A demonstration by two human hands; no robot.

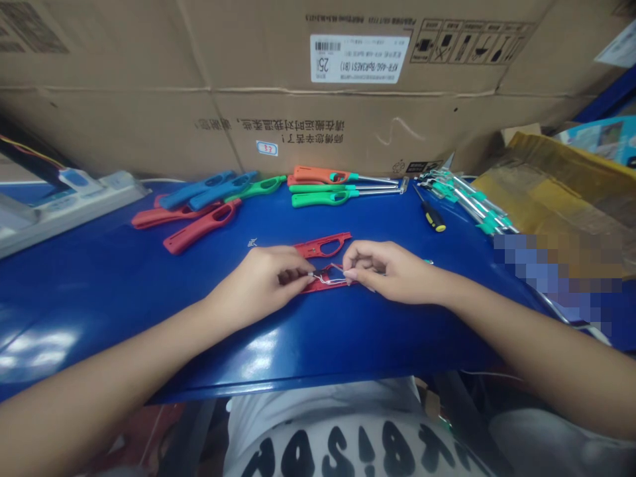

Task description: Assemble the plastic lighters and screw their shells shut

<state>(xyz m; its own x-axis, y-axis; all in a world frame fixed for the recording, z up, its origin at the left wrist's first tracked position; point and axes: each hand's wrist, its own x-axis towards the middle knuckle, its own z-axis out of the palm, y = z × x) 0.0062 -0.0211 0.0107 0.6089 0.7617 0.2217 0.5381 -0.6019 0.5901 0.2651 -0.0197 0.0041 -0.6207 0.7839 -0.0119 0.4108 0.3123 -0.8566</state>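
Both my hands work low over the table around a red lighter half-shell (pixel 315 286), its inside facing up. With thumb and fingers my left hand (pixel 271 275) pinches a small black part (pixel 319 272) above the shell's left portion. Thin white wires (pixel 330 281) run from there toward my right hand (pixel 387 270). Its thumb and index finger are closed on the wires' right end; the exact grip is partly hidden. Just behind lies the other red half-shell (pixel 322 246), with a finger loop at its right end.
Red, blue and green lighter shells (pixel 201 228) are piled at back left. Assembled orange and green lighters (pixel 322 187) lie back centre. Farther right are a black-yellow screwdriver (pixel 433 217), metal lighter tubes (pixel 470 199) and a yellow-taped box (pixel 551 199). A power strip (pixel 94 202) sits left; a cardboard wall (pixel 173 132) stands behind.
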